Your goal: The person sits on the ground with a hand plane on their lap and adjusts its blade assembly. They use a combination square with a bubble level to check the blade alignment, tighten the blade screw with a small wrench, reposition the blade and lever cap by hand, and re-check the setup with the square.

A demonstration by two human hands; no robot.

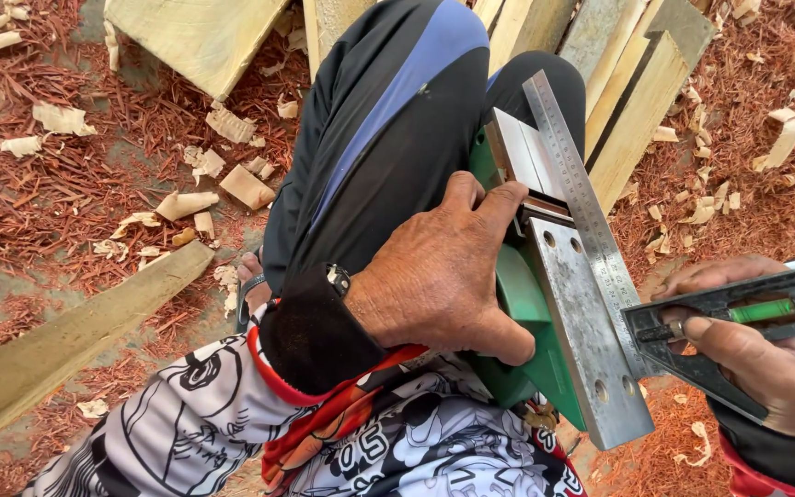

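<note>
Metal sole up, the green electric planer rests on my lap, propped against my black-trousered thigh. My left hand wraps its green body from the side, fingers closed over the edge by the blade slot, a firm grip. My right hand has its grip closed around the dark head of a combination square, whose green level vial shows; its steel ruler lies flat along the planer's sole, running from the front shoe down past the rear plate. I judge the check of the sole to be in hand: the ruler is already laid on, both hands are set, and whether any gap shows beneath it I cannot tell.

No counter carries any of this; the planer sits on my legs above the floor. That floor is covered in reddish shavings and pale wood chips. Pale planks lie stacked towards the upper right, a board at the upper left, and a long batten crosses the lower left.
</note>
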